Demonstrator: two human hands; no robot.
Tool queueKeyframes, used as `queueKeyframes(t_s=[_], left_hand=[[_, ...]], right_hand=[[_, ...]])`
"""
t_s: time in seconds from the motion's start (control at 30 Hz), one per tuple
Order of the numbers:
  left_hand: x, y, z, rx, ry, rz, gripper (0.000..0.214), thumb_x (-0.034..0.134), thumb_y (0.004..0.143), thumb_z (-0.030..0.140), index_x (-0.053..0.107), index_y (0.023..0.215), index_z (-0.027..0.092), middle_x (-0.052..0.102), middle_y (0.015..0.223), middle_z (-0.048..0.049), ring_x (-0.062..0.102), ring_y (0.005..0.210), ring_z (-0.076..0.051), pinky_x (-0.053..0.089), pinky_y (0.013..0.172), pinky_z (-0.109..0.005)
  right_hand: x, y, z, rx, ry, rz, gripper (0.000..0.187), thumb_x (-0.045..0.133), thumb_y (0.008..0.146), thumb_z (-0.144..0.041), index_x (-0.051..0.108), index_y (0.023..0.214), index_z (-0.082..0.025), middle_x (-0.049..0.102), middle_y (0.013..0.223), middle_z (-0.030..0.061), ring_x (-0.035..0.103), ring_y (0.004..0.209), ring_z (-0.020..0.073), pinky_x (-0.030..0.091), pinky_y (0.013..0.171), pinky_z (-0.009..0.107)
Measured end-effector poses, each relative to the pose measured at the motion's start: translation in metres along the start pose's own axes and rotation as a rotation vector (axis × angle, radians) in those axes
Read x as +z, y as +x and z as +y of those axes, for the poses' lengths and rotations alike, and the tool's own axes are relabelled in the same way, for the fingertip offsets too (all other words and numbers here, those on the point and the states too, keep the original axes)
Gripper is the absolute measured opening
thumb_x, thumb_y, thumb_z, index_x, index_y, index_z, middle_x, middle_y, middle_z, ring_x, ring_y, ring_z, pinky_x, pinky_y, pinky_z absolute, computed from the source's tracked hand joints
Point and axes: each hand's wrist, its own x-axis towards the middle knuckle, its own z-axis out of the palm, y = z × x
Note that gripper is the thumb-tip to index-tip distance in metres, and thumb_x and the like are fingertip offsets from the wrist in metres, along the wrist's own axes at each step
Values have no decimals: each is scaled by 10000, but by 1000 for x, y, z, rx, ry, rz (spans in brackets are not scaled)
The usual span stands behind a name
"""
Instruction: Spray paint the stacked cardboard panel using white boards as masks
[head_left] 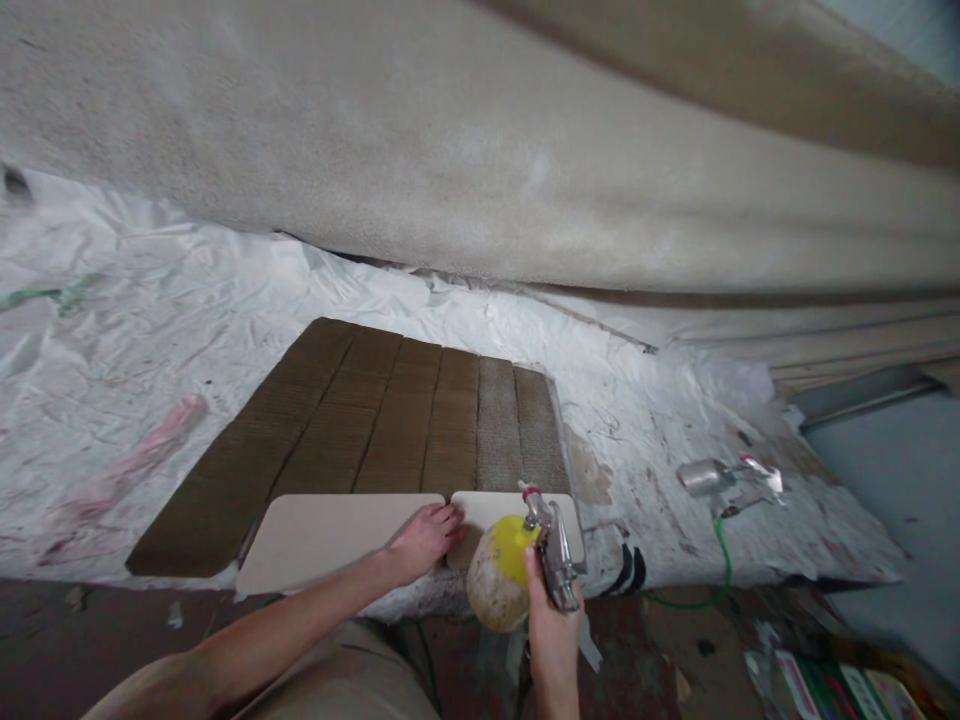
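My right hand grips a metal spray gun, with a rounded cup, yellow on top and stained whitish below, beside it. The gun is over the right one of two pale boards with rounded corners. My left hand lies where the left pale board meets the right pale board, its fingers curled together at the gap. Whether they pinch a board's edge is hidden. Beyond the boards several brown ribbed panels lie side by side; the two at the right look greyer.
White plastic sheeting covers the work surface. To the right lies a second spray gun with a green hose. A beige cloth hangs behind. Colourful boxes or cans stand at the lower right.
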Motion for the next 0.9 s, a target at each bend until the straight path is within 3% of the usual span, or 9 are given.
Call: queueKeyframes(t_s=[0.13, 0.33, 0.6, 0.9], left_hand=[[-3, 1, 1, -1, -24, 10, 273, 520, 926, 232, 606, 1184, 215, 558, 1287, -89, 419, 1256, -261, 323, 973, -425], [-10, 2, 5, -23, -32, -21, 264, 539, 915, 225, 610, 1169, 205, 583, 1235, -90, 459, 1207, -262, 335, 959, -431], [1, 3, 6, -30, -77, -29, 258, 505, 937, 244, 619, 1167, 224, 595, 1237, -68, 453, 1204, -269, 320, 967, -446], [3, 1, 9, -18, -91, 5, 294, 506, 940, 266, 590, 1216, 214, 588, 1221, -89, 438, 1208, -261, 299, 987, -448]], right_hand=[[3, 10, 0, -25, 39, 16, 530, 723, 683, -523, 681, 1023, -119, 718, 1055, 123, 657, 967, 260, 504, 863, 322], [4, 20, -10, -83, 71, -22, 507, 715, 710, -459, 668, 1079, -116, 729, 958, 100, 654, 852, 224, 521, 790, 307], [12, 35, -29, -80, 43, -31, 410, 725, 674, -483, 700, 887, -134, 734, 871, 92, 661, 814, 238, 532, 785, 342], [22, 60, -35, -103, 31, 31, 383, 712, 672, -482, 694, 858, -148, 729, 866, 87, 657, 815, 235, 526, 790, 357]])
